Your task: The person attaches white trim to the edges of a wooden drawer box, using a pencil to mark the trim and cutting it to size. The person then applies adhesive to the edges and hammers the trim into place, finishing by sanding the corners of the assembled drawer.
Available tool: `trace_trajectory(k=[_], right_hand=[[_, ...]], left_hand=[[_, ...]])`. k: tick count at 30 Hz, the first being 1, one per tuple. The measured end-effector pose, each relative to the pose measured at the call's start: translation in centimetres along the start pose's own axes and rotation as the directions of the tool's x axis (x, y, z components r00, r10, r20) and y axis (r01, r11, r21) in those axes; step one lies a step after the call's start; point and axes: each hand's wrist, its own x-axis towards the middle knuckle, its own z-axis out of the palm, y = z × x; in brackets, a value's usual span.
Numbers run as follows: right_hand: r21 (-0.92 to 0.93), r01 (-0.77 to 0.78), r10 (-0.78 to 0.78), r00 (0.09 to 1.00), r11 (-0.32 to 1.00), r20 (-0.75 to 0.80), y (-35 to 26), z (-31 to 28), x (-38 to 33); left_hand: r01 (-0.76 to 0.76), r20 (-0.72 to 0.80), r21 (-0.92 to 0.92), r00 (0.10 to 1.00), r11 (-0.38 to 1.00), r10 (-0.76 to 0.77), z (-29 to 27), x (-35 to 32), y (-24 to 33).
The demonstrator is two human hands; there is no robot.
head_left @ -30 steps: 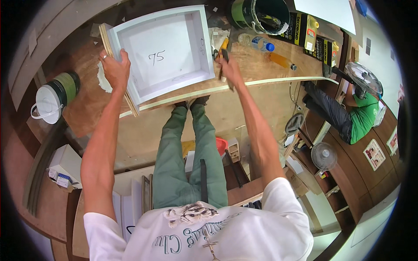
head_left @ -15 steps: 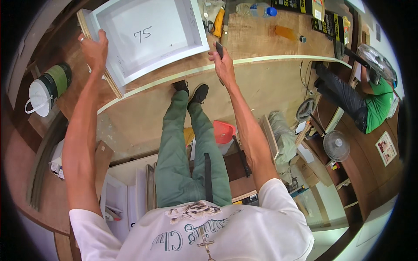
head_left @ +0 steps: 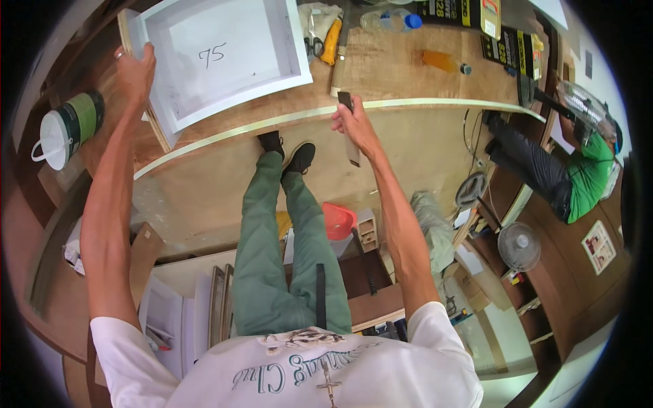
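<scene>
A shallow white drawer-like box [head_left: 245, 71] lies on the wooden workbench at the upper left, with handwriting on its inner base. Its left side panel [head_left: 160, 122] shows a raw plywood edge. My left hand [head_left: 135, 76] is closed over that panel, thumb on the inner side. In my right hand [head_left: 355, 127] is a flat, dark brown bar [head_left: 352, 155], gripped around its middle; I cannot make out its exact kind. This hand is over the bench's front edge, to the right of the box and apart from it.
On the workbench [head_left: 388, 78] are scissors [head_left: 314, 46], a yellow-handled tool [head_left: 331, 42], a plastic bottle [head_left: 391, 20] and black tins [head_left: 459, 12]. A green-and-white bucket [head_left: 58, 139] stands left. A person in green [head_left: 590, 180] sits far right near fans [head_left: 519, 246].
My right hand has come nearer to me and away from the box, with the bar tilted so more of its lower end shows. My left hand keeps its hold. The view has shifted slightly.
</scene>
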Motion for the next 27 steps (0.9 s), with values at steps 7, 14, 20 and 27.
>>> trace_trajectory(k=[7, 14, 20, 27], right_hand=[[0.057, -0.123, 0.116, 0.987, 0.991, 0.11, -1.2, -1.2, -1.1], [0.288, -0.278, 0.239, 0.957, 0.917, 0.163, -3.5, -0.1, -3.3], [0.173, -0.31, 0.244, 0.915, 0.935, 0.32, -2.6, 0.9, -5.9], [0.192, -0.526, 0.378, 0.778, 0.828, 0.502, -1.9, -0.3, -7.2]], left_hand=[[-0.11, -0.106, -0.041, 0.989, 0.993, 0.105, 0.1, 0.8, -2.3], [0.014, 0.02, -0.053, 1.0, 0.998, -0.013, -0.4, -0.4, 0.2], [0.018, -0.033, -0.111, 0.999, 0.994, -0.022, -0.2, -0.7, 0.1], [0.02, 0.012, -0.078, 1.0, 0.997, -0.019, -0.5, -1.2, 1.2]])
